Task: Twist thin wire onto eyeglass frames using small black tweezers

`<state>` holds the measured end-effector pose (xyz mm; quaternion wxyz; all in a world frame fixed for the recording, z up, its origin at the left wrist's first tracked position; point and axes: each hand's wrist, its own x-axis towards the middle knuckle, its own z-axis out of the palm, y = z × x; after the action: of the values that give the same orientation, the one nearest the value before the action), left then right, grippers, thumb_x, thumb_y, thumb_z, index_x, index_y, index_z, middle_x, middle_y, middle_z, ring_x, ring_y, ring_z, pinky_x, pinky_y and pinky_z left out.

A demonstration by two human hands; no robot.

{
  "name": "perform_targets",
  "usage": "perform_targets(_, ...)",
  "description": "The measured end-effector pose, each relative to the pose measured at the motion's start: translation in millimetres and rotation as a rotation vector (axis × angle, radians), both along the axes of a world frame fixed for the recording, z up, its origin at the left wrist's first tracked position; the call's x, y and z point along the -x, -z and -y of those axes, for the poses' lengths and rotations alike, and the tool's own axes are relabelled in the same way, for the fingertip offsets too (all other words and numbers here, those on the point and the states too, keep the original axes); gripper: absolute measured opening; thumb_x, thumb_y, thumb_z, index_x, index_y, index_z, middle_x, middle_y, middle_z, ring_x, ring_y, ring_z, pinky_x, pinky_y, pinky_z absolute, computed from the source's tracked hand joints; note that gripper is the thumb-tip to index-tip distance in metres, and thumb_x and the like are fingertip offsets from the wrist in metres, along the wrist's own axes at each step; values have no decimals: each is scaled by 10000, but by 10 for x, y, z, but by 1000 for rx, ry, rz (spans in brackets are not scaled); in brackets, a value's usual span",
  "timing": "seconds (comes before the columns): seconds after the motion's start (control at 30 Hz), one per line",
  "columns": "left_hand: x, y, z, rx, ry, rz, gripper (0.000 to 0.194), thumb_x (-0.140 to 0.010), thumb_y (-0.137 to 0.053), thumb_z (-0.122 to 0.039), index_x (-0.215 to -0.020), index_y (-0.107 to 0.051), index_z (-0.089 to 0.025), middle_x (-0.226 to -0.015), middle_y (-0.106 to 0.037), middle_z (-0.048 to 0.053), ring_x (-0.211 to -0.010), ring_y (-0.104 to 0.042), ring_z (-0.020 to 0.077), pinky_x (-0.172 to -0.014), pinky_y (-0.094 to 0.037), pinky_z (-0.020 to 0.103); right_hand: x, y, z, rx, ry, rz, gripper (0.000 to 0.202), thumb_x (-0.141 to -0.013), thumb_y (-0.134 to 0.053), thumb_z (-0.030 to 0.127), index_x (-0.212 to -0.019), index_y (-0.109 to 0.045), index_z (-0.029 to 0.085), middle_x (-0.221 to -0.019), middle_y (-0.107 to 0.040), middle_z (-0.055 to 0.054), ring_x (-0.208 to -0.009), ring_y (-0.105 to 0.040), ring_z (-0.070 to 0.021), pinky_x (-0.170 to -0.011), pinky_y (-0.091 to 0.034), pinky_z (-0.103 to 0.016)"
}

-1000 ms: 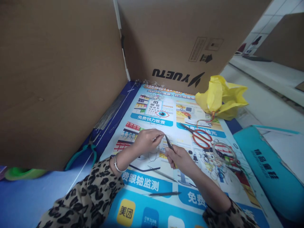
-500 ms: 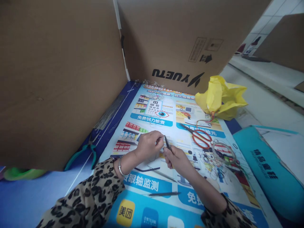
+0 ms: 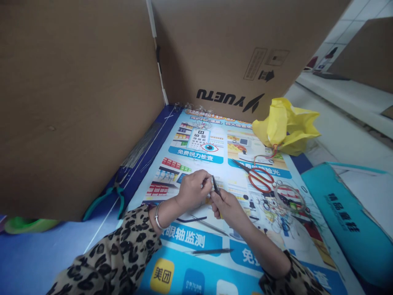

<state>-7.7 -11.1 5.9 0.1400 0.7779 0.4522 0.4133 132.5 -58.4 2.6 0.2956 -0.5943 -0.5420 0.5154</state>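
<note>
Over the printed poster [image 3: 208,237], my left hand [image 3: 194,189] is pinched closed at its fingertips; whatever it holds is too small to make out. My right hand [image 3: 225,205] is wrapped round a dark-tipped tool like pliers [image 3: 215,185], whose handles are mostly hidden in the palm. The tool's tip points up and away, close beside the left fingertips. Thin metal tweezers or rods [image 3: 211,226] lie under and in front of the hands, and another slim dark metal tool [image 3: 212,250] lies nearer to me.
Red-handled scissors [image 3: 260,180] and a coil of clear line [image 3: 288,198] lie on the right. Teal-handled pliers [image 3: 115,194] rest at left. A yellow bag [image 3: 285,127], a teal box [image 3: 346,225] and upright cardboard [image 3: 215,53] surround the poster.
My right hand has shifted very slightly left, and the tool in it is a little more upright. My left wrist has moved slightly to the right.
</note>
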Motion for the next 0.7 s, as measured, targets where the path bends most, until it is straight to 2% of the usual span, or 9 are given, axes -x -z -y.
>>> perform_targets(0.23,-18,-23,19,35,-8,40,79,-775,-465,-166,-756,-539,-188,-696,-619,-7,-638,-552,113,-618,-416,233,17,-16,10,-4,0,-5,357,-819,-386,519,-670,-433,198,-529,-505,41,-435,-497,-86,-437,-419,-216)
perform_targets(0.53,-7,-27,22,26,-4,-1,67,-776,-466,-157,-778,-527,-185,-727,-620,-1,-682,-565,125,-638,-413,240,16,-81,-1,-52,-58,111,344,-848,-337,469,-631,-399,210,-441,-468,53,-401,-472,-91,-451,-398,-223)
perform_targets(0.7,73,-107,-59,19,91,-117,117,-835,-422,-203,-781,-524,-185,-721,-608,2,-654,-550,123,-612,-395,239,-26,-61,-8,-47,-88,109,348,-843,-338,505,-668,-409,212,-413,-441,67,-365,-435,-92,-402,-361,-217)
